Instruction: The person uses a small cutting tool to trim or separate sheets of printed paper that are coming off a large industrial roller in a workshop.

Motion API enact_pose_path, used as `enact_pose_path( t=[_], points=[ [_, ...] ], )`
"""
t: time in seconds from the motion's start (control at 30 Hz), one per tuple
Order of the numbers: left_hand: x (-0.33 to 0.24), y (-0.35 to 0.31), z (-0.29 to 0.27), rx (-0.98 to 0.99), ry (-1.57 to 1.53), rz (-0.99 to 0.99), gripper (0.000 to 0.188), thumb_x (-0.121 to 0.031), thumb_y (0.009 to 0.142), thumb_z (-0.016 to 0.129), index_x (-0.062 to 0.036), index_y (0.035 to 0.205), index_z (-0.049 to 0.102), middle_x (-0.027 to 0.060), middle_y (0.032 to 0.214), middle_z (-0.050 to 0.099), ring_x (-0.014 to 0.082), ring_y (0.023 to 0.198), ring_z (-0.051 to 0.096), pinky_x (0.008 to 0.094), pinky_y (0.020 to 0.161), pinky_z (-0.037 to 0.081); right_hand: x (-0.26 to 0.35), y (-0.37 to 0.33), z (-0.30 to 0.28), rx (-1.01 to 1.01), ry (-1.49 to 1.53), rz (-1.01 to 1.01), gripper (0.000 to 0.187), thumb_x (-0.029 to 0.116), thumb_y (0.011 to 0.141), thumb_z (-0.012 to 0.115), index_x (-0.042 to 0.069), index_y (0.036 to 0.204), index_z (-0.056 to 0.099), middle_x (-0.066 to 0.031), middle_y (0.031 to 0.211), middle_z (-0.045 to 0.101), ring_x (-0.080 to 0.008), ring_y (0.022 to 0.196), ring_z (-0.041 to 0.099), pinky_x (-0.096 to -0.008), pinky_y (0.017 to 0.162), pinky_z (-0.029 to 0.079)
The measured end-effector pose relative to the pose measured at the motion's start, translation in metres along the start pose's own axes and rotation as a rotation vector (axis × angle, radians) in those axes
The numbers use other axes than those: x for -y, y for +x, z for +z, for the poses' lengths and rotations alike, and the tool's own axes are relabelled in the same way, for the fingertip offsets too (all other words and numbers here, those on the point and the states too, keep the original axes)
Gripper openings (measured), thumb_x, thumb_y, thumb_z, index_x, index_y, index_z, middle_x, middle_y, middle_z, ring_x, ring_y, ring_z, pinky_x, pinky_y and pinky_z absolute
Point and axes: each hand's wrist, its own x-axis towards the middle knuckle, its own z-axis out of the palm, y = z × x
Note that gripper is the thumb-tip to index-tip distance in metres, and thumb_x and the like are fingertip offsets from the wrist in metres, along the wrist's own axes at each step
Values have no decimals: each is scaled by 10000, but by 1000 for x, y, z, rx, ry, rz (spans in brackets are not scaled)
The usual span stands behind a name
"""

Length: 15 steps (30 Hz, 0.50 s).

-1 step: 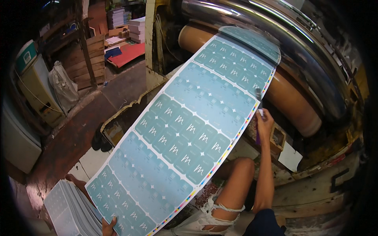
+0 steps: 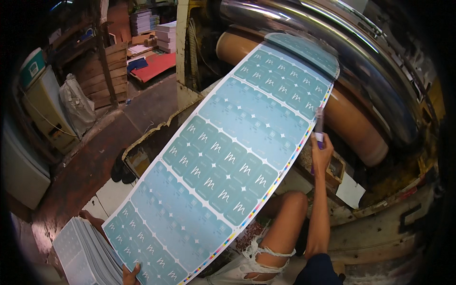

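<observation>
A long printed sheet (image 2: pixel 221 148), patterned in teal and pale blue blocks, slopes from the big rollers down to my lap. My left hand (image 2: pixel 131 274) grips its near end, thumb on top and fingers hidden underneath. In my right hand (image 2: pixel 322 151) is a slim tool with a purple handle (image 2: pixel 321 143), a white band and a greyish end; whether that end is a blade or bristles I cannot tell. The tool's tip stands upright at the sheet's right edge, beside the colour strip. The sheet's far end curls against the metal roller (image 2: pixel 304 23).
Below the metal roller lies a brown roller (image 2: pixel 363 126). A stack of printed sheets (image 2: pixel 88 251) stands at the lower left. Right of my forearm are a small wooden box (image 2: pixel 337 168) and a white card (image 2: pixel 350 192). Paper stacks (image 2: pixel 166 35) sit at the back left.
The tool in my right hand has swung slightly right, so more of its greyish end and purple handle shows. My left hand and the sheet stay nearly in place.
</observation>
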Motion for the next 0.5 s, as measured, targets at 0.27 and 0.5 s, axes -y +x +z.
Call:
enact_pose_path(
  t=[0.27,0.5],
  points=[
    [-10,-31,-4,21,-53,-54,586,-9,802,701,7,1300,392,151,1127,569,272,972,600,404,817,521,28,50,-25,424,-591,-617,746,-64,629,673,218,1306,535,-64,1405,473,-342,918,652,-421,747,552],
    [26,-48,-19,-110,-160,38,538,19,816,669,-8,1288,414,162,1125,577,290,992,610,407,859,526,38,85,-38,811,-358,-443,564,-52,652,596,158,1170,669,-186,1157,633,-260,659,658,-323,654,517]
  ],
)
